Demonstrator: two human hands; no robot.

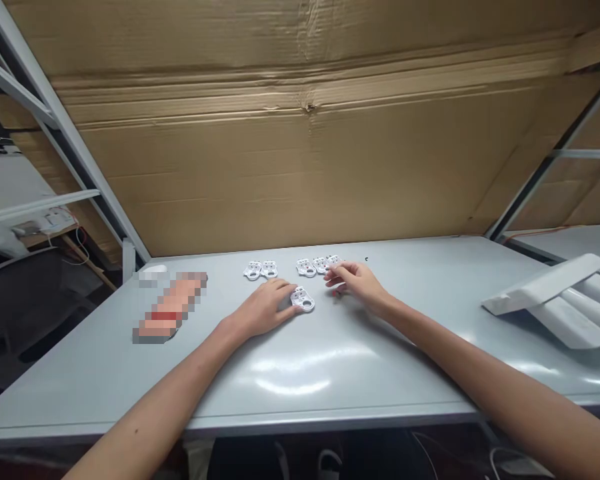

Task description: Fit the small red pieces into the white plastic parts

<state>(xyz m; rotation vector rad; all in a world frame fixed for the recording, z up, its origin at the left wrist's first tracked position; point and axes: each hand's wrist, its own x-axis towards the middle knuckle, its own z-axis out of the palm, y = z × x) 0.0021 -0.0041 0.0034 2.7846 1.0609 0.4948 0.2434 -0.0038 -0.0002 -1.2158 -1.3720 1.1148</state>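
Note:
My left hand (263, 308) lies low on the grey table (300, 393), its thumb and fingertips pinching a small white plastic part (303, 299) with round holes and red marks. My right hand (357, 283) hovers a little to the right with its fingers apart and nothing in them. Its fingertips are just in front of a row of three similar white parts (319, 266). Farther left, a pair of these parts (261, 270) lies flat. A tiny red speck (336, 293) shows beneath my right fingers.
A pixelated, blurred object (170, 308) with a red band lies at the left, behind it a small white item (154, 271). White moulded plastic pieces (547, 303) are stacked at the right. Cardboard (300, 147) and metal frame bars stand behind the table.

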